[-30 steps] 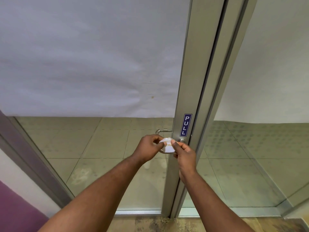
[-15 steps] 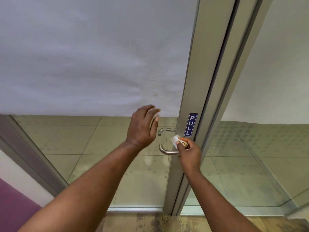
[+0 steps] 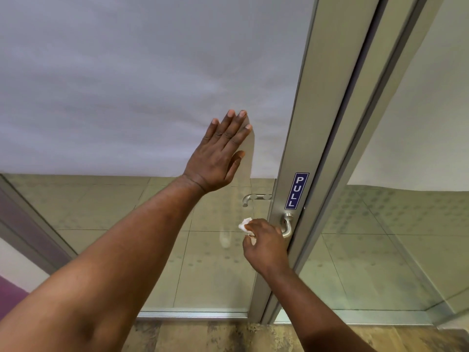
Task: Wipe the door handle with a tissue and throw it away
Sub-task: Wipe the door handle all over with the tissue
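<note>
A silver lever door handle [image 3: 287, 226] sticks out from the metal door frame [image 3: 302, 138] just below a blue PULL sign [image 3: 296, 191]. My right hand [image 3: 265, 246] is closed around the handle's lever with a crumpled white tissue [image 3: 244, 224] in it; the tissue pokes out at the hand's left side and most of the lever is hidden under my fingers. My left hand [image 3: 220, 153] lies flat and open against the white frosted part of the glass door [image 3: 127, 85], above and to the left of the handle.
A second handle [image 3: 253, 198] shows through the glass on the door's far side. A fixed glass panel [image 3: 406, 237] stands to the right of the frame. A worn wooden floor [image 3: 228, 336] runs along the bottom, and a purple surface [image 3: 10, 293] sits at the lower left.
My left hand let go of the tissue and rose to press flat on the door. My right hand, with the tissue, slid left along the lever.
</note>
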The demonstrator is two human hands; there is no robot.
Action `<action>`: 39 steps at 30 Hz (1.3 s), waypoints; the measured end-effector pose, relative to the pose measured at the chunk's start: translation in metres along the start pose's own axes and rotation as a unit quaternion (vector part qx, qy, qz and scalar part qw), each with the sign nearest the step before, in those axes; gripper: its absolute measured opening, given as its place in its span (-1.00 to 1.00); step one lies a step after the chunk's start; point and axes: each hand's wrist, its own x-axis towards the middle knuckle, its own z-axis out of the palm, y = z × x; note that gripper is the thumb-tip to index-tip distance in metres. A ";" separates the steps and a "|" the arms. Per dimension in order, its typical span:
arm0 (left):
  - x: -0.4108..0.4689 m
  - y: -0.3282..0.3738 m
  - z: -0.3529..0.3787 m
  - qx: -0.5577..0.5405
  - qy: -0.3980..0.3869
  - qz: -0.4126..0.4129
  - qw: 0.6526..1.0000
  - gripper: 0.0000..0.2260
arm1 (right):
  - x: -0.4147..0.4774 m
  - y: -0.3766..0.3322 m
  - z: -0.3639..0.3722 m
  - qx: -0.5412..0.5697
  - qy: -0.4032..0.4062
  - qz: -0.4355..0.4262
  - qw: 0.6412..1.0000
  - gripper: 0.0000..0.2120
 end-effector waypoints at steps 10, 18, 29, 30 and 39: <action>0.000 -0.006 0.011 0.029 0.023 0.011 0.999 -0.47 | 0.027 -0.012 0.008 -0.015 -0.022 0.031 0.999 -0.75; 0.001 -0.007 0.012 0.033 0.029 0.014 0.999 -0.46 | 0.038 -0.015 0.006 -0.066 -0.085 0.034 0.994 -0.74; 0.001 -0.005 0.010 0.029 0.032 0.011 0.999 -0.48 | -0.003 0.014 -0.009 -0.054 0.027 -0.066 0.996 -0.76; 0.001 -0.005 0.010 0.029 0.031 0.010 0.999 -0.48 | -0.005 0.018 -0.010 -0.057 0.033 -0.059 0.996 -0.76; 0.002 -0.005 0.010 0.030 0.036 0.009 0.999 -0.48 | -0.017 0.060 -0.038 -0.136 0.079 0.025 0.987 -0.73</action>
